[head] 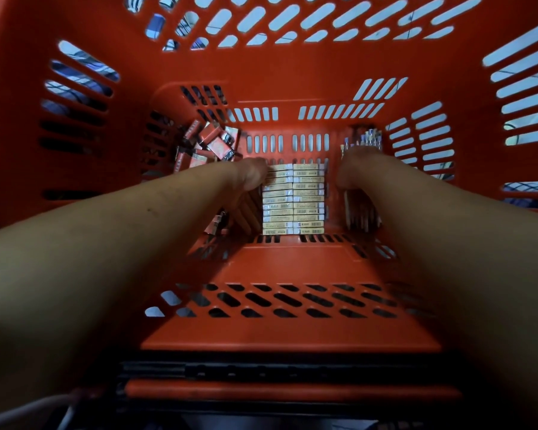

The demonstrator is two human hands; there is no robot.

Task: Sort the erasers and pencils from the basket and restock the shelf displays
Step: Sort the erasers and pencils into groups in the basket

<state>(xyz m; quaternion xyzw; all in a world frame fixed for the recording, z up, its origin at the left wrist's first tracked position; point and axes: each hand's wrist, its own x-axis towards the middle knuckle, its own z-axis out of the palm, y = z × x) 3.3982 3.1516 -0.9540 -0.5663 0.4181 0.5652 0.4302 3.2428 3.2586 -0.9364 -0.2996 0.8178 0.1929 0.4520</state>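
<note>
your left hand [248, 191] lies flat against the yellow box stack [293, 198], your right hand [353, 181] too blurred to read; it's likely light, stiff but loose, so squeeze both sides evenly

Two bare arms reach forward and down, the left forearm [112, 231] angling in from the lower left, the right forearm [448, 225] from the lower right. The left hand [249, 187] points straight fingers downward, palm turned inward toward the right hand [354, 178], held level and apart. The right hand's fingers sit in shadow, their curl unclear.
</note>
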